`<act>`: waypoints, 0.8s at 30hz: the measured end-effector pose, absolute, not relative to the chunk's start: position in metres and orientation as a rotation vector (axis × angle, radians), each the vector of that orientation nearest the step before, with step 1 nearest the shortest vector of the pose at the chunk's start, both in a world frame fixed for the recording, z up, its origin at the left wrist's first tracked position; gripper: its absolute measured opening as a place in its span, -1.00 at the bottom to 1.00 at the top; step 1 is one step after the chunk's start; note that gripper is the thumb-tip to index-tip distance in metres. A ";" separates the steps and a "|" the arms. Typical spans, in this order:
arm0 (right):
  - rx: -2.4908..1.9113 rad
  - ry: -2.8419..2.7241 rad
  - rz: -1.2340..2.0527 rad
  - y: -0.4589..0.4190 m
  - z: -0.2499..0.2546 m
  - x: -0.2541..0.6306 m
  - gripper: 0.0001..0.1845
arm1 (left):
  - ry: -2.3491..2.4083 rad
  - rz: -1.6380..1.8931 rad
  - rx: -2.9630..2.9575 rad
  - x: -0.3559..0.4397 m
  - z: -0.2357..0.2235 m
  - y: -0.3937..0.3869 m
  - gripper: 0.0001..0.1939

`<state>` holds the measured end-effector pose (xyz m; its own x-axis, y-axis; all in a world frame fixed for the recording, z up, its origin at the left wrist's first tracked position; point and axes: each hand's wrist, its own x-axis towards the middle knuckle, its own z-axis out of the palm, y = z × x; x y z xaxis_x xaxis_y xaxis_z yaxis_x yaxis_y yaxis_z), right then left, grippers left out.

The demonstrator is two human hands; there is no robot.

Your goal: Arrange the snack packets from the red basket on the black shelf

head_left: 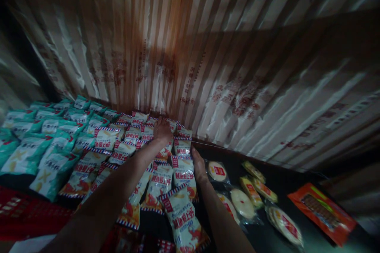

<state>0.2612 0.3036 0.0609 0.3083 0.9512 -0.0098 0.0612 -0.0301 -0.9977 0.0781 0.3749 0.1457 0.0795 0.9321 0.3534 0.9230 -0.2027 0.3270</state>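
Rows of white snack bags (184, 174) with red lettering and striped ends lie close together on a dark surface. My left hand (162, 130) reaches over them to the back rows and rests on the bags there, its fingers partly hidden and seemingly loose. At the right edge of the rows, my right hand (198, 164) lies along the side of the bags with its fingers stretched out. Nearest to me, one snack bag (185, 221) lies tilted between my forearms. My left forearm covers part of the front bags.
Teal snack bags (49, 166) fill the left side. On the right lie round wrapped pastries (242, 203), small yellow packets (252, 190) and an orange packet (322, 213). Behind rises a pleated printed sheet (190, 55). A red perforated basket (29, 213) is at the front left.
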 end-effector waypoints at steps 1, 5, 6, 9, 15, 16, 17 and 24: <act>-1.392 -1.007 0.977 0.303 0.061 0.261 -0.29 | 1.971 0.750 2.303 0.078 0.148 0.382 -0.60; -1.361 -0.990 1.017 0.302 0.061 0.260 -0.22 | 1.898 0.652 2.422 0.078 0.151 0.408 -0.57; -1.370 -0.992 1.010 0.301 0.062 0.260 -0.21 | 1.872 0.623 2.458 0.078 0.150 0.415 -0.57; -1.396 -1.030 0.985 0.300 0.063 0.260 -0.23 | 1.820 0.563 2.510 0.078 0.141 0.433 -0.54; -1.410 -1.038 0.995 0.300 0.062 0.262 -0.23 | 1.769 0.557 2.529 0.086 0.128 0.452 -0.53; -1.399 -1.029 1.001 0.299 0.062 0.262 -0.24 | 1.753 0.561 2.537 0.088 0.127 0.453 -0.54; -1.391 -1.020 1.004 0.299 0.061 0.262 -0.25 | 1.738 0.563 2.546 0.090 0.127 0.453 -0.54; -1.416 -1.054 0.969 0.299 0.059 0.263 -0.35 | 1.727 0.556 2.555 0.097 0.126 0.456 -0.55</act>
